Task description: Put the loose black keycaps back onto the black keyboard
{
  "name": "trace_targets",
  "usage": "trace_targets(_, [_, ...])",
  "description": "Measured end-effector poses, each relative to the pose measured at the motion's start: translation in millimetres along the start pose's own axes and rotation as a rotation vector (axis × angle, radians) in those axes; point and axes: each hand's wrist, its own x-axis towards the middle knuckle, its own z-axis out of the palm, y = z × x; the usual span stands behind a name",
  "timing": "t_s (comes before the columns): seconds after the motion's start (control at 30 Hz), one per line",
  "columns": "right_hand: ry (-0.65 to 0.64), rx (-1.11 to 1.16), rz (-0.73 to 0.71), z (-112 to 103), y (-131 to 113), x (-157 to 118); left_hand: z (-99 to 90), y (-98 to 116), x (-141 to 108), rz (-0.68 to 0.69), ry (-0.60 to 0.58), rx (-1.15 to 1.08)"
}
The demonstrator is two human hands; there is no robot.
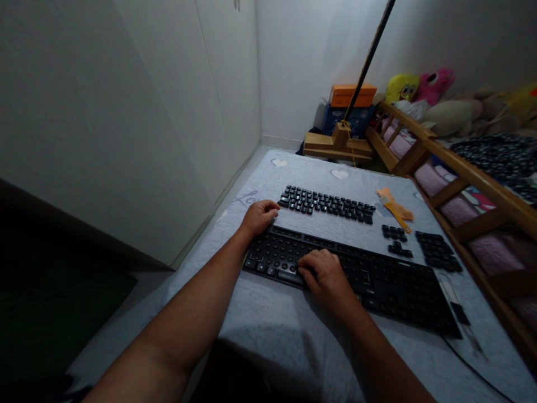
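Observation:
A black keyboard lies across the cloth-covered table, most of its key positions bare and a few bottom-row keys, including the space bar, in place. My left hand is above the keyboard's back left corner, fingers curled together beside the left end of the rows of loose black keycaps. Whatever its fingertips may hold is hidden. On the keyboard, just above the space bar, rests my right hand. Its fingers are bunched and point down at the key positions; what lies under the fingertips cannot be seen.
Smaller keycap groups and a number-pad block sit at the right. Behind them is an orange-handled brush on an orange cloth. A wire tool lies beside the keyboard's right end, near its cable. A wooden bed rail borders the table.

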Motion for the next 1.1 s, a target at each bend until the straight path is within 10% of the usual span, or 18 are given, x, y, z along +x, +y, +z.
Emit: trace_targets(1.1, [0.024,-0.223,0.039,4.4,-5.3,1.9,-0.4,-1.6,0.9,0.01,0.002,0.011])
